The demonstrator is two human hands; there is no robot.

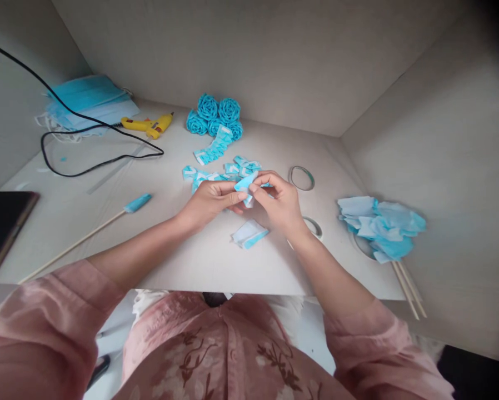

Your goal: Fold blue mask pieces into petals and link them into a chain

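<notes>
Folded blue strip [245, 185] pinched between fingers of both hands.

Dark slab [1, 228] cut by left edge, maybe a phone; sticks [408, 289] half under blue scraps [383, 225].

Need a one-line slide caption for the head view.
Both hands, left hand and right hand, fold a blue fabric piece near blue rosettes and glue gun.

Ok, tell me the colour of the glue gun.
Yellow glue gun, orange at the nozzle; the head view shows it.
</notes>
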